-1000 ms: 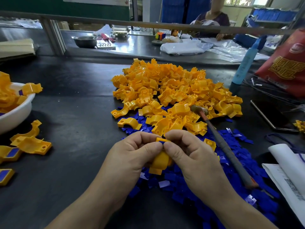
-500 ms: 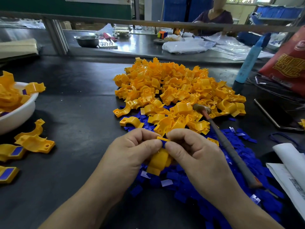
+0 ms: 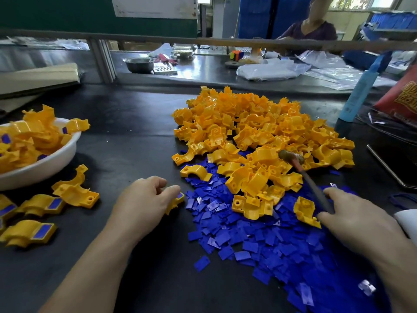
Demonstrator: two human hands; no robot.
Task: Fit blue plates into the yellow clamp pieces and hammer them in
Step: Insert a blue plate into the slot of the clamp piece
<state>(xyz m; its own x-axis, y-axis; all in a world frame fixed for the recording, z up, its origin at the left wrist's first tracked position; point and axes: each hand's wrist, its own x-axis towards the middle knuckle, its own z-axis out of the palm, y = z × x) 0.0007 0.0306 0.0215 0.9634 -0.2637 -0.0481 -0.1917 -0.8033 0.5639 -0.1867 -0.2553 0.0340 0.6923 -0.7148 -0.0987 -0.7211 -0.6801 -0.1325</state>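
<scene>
Head view shows the left hand pinching one plated yellow clamp piece, the right hand grasping one hammer, two heaps, yellow clamps and blue plates, between both grips, and one white bowl, leftward, holding plated clamps.

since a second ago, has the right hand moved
Yes: the right hand left the clamp piece and went right to the hammer, which stayed on the yellow pile.

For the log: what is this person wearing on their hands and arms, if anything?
Nothing shows. The left hand and right hand are bare, with no gloves or rings visible. The left forearm and right forearm are uncovered to the frame edge: no sleeves, watch or bracelet.
</scene>
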